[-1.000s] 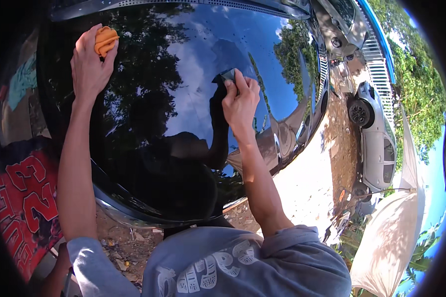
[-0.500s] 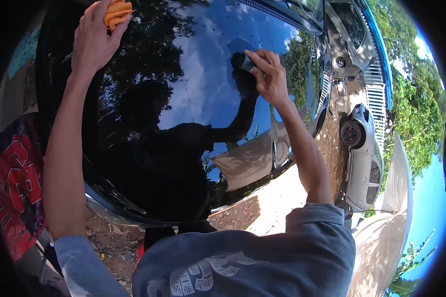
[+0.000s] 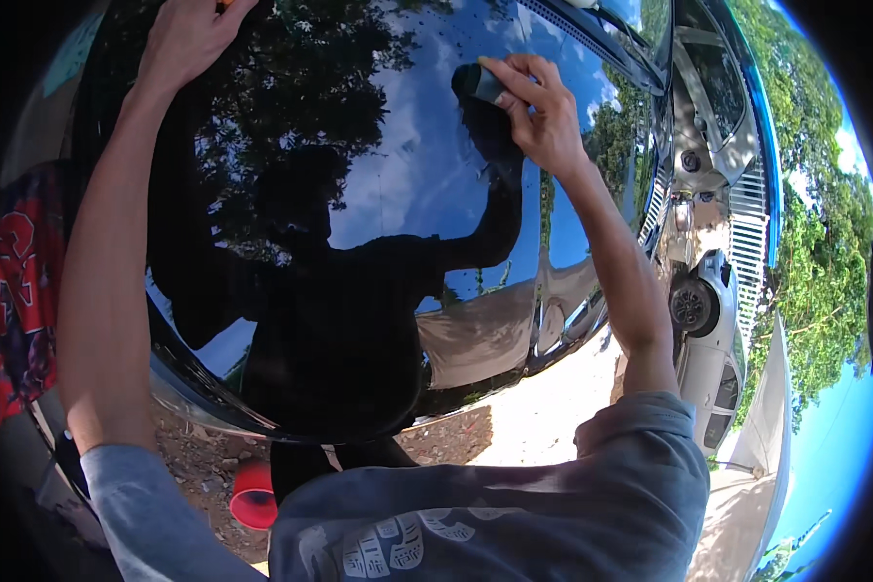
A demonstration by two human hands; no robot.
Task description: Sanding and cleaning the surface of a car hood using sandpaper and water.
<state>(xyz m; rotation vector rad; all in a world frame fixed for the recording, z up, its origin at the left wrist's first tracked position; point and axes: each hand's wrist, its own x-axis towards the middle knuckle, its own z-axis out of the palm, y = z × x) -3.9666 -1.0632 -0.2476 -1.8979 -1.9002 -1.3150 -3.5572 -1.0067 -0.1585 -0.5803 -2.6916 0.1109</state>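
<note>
A glossy black car hood point(image 3: 359, 209) stretches out before me, mirroring my dark outline, trees and sky. My right hand point(image 3: 550, 112) pinches a small grey-green block-shaped pad point(image 3: 488, 85) between thumb and fingers. The pad's dark end is at the hood, right of its middle. At the far left, my left hand point(image 3: 192, 41) is closed on an orange cloth point(image 3: 224, 5). Only a sliver of that cloth shows at the upper edge, and the fingertips are cut off there.
Beyond the hood at the upper right lie a vent strip and a wiper point(image 3: 630, 39). A red bucket point(image 3: 253, 493) stands on the stony ground by my legs. Silver cars point(image 3: 713, 373) are parked to the right. A person in a red patterned shirt point(image 3: 19, 291) is at far left.
My right hand has shifted up and slightly right in the picture with the pad. My left hand and the cloth have moved mostly past the upper edge. The red bucket now shows more.
</note>
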